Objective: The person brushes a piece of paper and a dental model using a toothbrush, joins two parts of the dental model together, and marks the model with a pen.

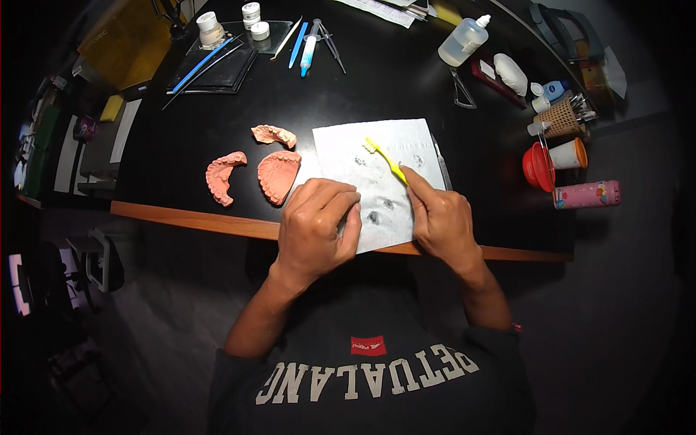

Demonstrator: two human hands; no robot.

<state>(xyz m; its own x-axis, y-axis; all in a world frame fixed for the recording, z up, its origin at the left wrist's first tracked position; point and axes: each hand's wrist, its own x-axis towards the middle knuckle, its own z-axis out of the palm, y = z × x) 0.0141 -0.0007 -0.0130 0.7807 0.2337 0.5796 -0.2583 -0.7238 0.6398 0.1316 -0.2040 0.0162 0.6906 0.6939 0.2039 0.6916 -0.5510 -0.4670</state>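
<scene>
My right hand (442, 219) grips a yellow toothbrush (391, 162) by its handle, index finger stretched along it. The brush head points away to the upper left, over a white paper sheet (341, 145) with dark smudges. My left hand (317, 221) is closed at the sheet's left edge, fingers curled down; whatever they hold is hidden. Left of the sheet lie three pink dental casts: a full arch (278, 176) nearest my left hand, a curved arch piece (224, 177) farther left, and a smaller piece (274, 135) behind.
At the back left, jars (210, 30) and blue-handled tools (201, 65) rest on dark slabs, with a syringe (309, 52) beside them. To the right stand a clear bottle (464, 42), a red bowl (537, 168), a pink can (587, 194) and a tool basket (556, 119). The black table has a wooden front edge (196, 220).
</scene>
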